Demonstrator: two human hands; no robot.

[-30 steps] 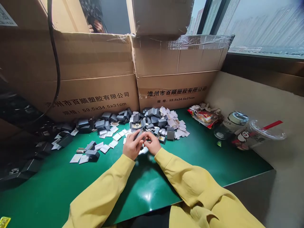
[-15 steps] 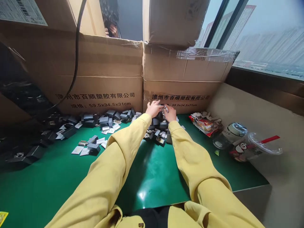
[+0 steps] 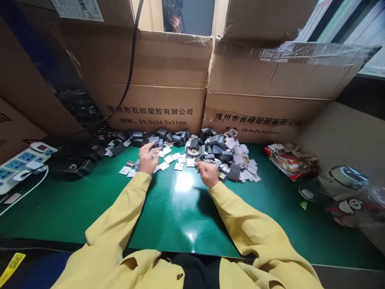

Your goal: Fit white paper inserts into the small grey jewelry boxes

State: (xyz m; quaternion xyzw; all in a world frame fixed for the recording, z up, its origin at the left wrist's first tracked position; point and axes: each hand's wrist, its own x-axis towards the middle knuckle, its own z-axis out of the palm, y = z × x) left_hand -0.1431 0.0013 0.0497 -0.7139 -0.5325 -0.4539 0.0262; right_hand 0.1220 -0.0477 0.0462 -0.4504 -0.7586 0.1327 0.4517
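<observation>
My left hand (image 3: 147, 158) is over the left part of the green tabletop, its fingers apart and curved, with nothing visible in them. It partly covers a small group of dark grey boxes and white square cards (image 3: 125, 170). My right hand (image 3: 208, 173) is closed, thumb and forefinger pinched together at the front of the larger pile. Whatever lies between those fingertips is too small to make out. That pile holds dark grey little boxes (image 3: 234, 171), some showing pale inserts, with many white square pieces (image 3: 247, 168) heaped on its right side.
Large cardboard boxes (image 3: 156, 96) wall off the back of the green table (image 3: 168, 224). A black cable (image 3: 132, 60) hangs before them. At left lies a power strip (image 3: 22, 164). On the right are a red snack bag (image 3: 285, 162), a clear jar (image 3: 333, 184) and a plastic cup (image 3: 355, 208).
My hands, together over the pile before, are now apart: the left has moved left, the right toward me. The view has turned left, and more white pieces show.
</observation>
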